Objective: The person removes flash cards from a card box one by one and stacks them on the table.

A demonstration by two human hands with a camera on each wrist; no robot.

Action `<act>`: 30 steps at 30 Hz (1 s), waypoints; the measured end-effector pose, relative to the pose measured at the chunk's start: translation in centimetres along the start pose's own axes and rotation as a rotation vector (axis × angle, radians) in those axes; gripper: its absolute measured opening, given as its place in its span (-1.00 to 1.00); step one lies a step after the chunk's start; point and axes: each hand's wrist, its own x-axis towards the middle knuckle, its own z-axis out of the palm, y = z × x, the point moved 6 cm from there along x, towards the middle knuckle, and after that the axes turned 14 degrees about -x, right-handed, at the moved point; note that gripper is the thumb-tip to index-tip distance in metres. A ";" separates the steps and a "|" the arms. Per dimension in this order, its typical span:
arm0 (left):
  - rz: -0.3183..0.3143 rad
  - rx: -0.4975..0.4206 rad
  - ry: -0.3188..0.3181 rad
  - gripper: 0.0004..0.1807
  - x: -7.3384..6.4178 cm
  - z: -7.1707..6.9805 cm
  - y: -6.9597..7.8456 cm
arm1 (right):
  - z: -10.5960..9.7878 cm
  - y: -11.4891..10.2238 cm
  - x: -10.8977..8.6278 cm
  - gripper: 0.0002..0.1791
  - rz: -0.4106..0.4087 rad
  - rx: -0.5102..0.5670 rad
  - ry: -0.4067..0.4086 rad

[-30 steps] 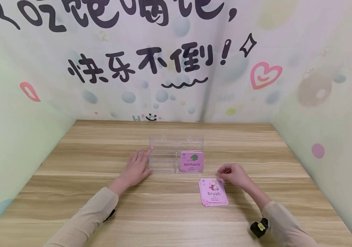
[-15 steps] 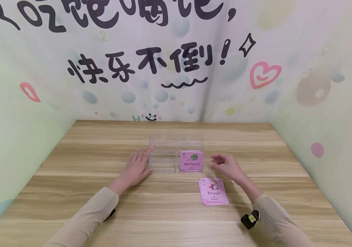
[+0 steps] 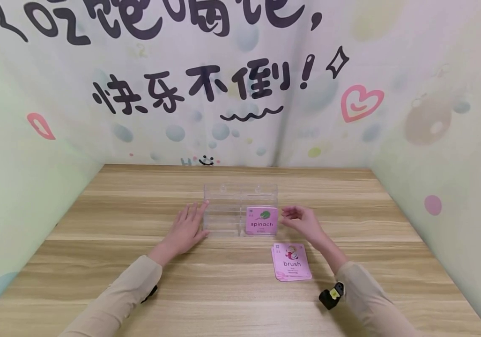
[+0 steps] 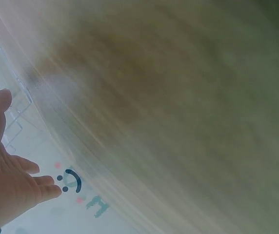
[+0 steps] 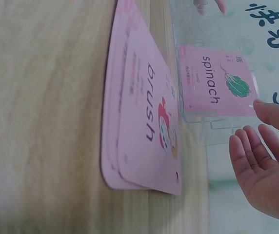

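Observation:
A clear plastic card holder [image 3: 222, 208] with two columns stands mid-table in the head view. A pink "spinach" card [image 3: 262, 221] sits upright in its lower right pocket. My left hand [image 3: 184, 229] is spread at the holder's left side, with the thumb and a fingertip at its edge. Beside the right edge is my right hand [image 3: 305, 223], fingers loosely bent and holding nothing; in the right wrist view the thumb tip lies close to the spinach card's corner, and contact is unclear. A stack of pink cards with "brush" on top [image 3: 292, 262] lies nearer me, below the right hand.
A wood-grain table [image 3: 223, 299] spreads under everything. Behind it hangs a printed backdrop [image 3: 156, 135] with large black characters. A black wrist camera [image 3: 331, 296] is strapped at the right sleeve [image 3: 371, 299].
My right hand has moved left and slightly away from me, from above the brush cards to the holder's right edge. The left hand and the cards stay in place.

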 end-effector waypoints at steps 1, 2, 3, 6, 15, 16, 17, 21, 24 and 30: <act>0.000 -0.002 -0.001 -0.16 0.0 0.0 0.0 | 0.1 0.0 0.1 -0.58 0.004 0.010 0.005; 0.000 -0.002 -0.001 -0.16 0.0 0.0 0.0 | 0.2 0.0 0.1 -0.58 0.003 0.019 0.008; 0.002 -0.004 -0.001 -0.15 0.0 0.0 0.0 | 0.2 -0.1 0.1 -0.57 0.002 0.026 0.012; 0.004 -0.001 -0.002 -0.15 0.0 0.0 0.0 | 0.4 -0.2 0.3 -0.60 -0.006 0.044 0.032; -0.001 -0.003 -0.002 -0.15 0.0 0.0 0.0 | 1.0 0.2 0.8 -0.63 -0.006 0.080 0.085; -0.001 -0.003 -0.003 -0.15 0.0 0.0 0.0 | 1.0 0.3 0.8 -0.63 -0.003 0.085 0.089; -0.001 -0.004 -0.001 -0.15 0.0 0.0 0.0 | 1.1 0.3 0.8 -0.63 0.001 0.091 0.092; -0.003 -0.002 0.002 -0.15 0.0 0.0 0.0 | 1.3 0.5 0.9 -0.63 0.023 0.108 0.102; -0.002 0.001 0.005 -0.15 0.0 0.0 -0.1 | 1.5 0.6 1.0 -0.64 0.039 0.113 0.111; 0.002 0.007 0.005 -0.15 0.0 0.1 -0.1 | 1.6 0.7 1.2 -0.66 0.062 0.130 0.148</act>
